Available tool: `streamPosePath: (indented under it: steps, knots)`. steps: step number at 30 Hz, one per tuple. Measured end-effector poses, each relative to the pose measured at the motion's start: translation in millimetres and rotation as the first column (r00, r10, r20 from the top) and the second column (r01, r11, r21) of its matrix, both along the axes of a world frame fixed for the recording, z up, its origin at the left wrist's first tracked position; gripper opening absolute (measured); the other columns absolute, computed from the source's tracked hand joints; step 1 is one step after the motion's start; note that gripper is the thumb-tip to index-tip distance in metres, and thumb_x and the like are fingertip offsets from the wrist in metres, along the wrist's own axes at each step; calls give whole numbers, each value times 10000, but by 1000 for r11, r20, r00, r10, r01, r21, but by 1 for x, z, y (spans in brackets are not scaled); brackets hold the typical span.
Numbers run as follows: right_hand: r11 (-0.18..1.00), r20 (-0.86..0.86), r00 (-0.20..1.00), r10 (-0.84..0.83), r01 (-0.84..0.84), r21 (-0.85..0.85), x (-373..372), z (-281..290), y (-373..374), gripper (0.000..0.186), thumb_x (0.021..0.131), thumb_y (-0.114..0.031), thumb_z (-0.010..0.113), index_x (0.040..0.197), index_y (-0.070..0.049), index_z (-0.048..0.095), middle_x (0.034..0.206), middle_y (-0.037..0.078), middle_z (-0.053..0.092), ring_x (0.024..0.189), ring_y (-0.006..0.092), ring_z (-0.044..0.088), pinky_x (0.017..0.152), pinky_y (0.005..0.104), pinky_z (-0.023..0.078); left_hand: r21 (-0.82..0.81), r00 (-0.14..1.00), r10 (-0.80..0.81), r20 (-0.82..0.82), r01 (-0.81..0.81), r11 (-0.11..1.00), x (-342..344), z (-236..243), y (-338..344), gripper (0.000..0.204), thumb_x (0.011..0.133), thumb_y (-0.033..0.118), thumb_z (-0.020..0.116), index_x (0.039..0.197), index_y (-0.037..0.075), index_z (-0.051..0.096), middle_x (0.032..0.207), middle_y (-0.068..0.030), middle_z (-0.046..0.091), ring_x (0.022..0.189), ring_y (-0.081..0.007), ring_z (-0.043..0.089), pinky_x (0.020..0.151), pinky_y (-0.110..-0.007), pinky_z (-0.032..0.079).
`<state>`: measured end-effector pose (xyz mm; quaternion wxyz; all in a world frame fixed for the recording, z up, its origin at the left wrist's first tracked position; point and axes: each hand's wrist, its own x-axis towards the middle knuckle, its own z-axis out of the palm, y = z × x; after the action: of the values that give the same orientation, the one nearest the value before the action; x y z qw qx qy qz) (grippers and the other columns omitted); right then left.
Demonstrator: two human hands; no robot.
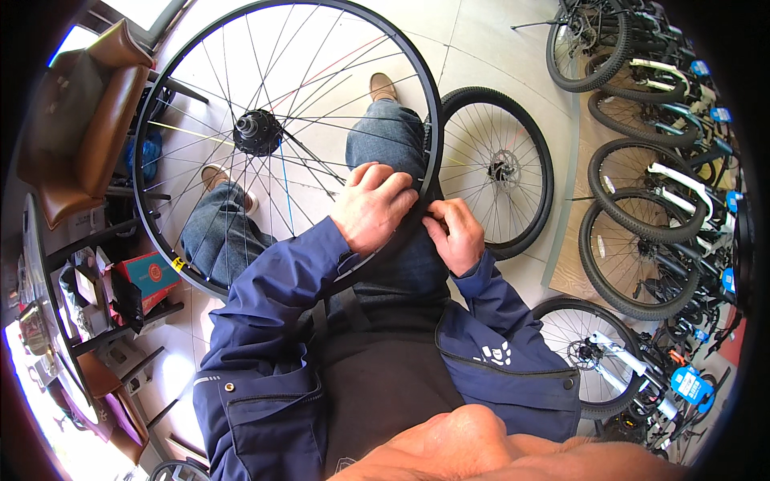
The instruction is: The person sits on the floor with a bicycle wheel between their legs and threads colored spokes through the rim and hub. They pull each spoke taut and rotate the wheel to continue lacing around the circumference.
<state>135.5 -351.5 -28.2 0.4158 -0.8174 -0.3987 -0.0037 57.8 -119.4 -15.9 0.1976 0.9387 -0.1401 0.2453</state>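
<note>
1. Just the head view to go on, looking down. Showing a big, round, black-spoked bike wheel (258, 135) with a narrow black rim (435, 104), lying roughly flat over a pair of blue denim-clad legs (385, 146), tucked in near the black fabric top (381, 377).
2. Probably parked there to use the legs as a work stand, leaving both hands free for the same stretch of rim. Pretty sensible, honestly.
3. Holding on, by the look of it, with the left hand (374, 207): back of the hand up, fingers close together, bent over the rim and seemingly clamped on it. Likely there for steadying. Can't see the thumb.
4. Working in from just outside with the right hand (455, 235), very near the left one: thumb and forefinger close together at the rim's outer edge, others curled in. Can't tell about anything pinched between.
5. Bent at both elbows in dark blue jacket sleeves (277, 268), angled inward from either side to meet at the rim.
6. Also around: a knobbly-tyred black wheel (502, 170) beside the right leg, blue-tagged parked bikes (680, 181) along the right, a brown leather chair (100, 132) at left.
</note>
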Motion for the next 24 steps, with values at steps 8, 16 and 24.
streamPosePath:
  steps: [8,16,24]
  knots:
    - [1000,98,995,27,-28,7,4,-3,1,193,944,-2,859,1077,-30,722,988,133,705,876,353,725,791,412,600,31,1000,-6,-23,7,1000,-1,3,-1,318,791,179,794,1104,118,791,1299,-41,675,1241,-291,632,1148,-482,508]
    - [999,23,999,30,-30,-13,4,-2,2,204,930,19,859,1079,-24,726,993,137,709,882,354,729,790,414,596,41,999,-3,-44,5,999,-1,1,-1,308,816,217,768,1109,124,783,1341,-50,673,1264,-290,626,1162,-489,500]
    - [999,16,999,46,-46,-6,4,3,0,210,926,31,862,1088,-22,740,1028,131,731,889,326,747,791,399,607,10,999,-2,-49,2,1000,-1,0,-1,287,842,228,748,1104,117,787,1369,-56,669,1277,-294,619,1179,-493,492]
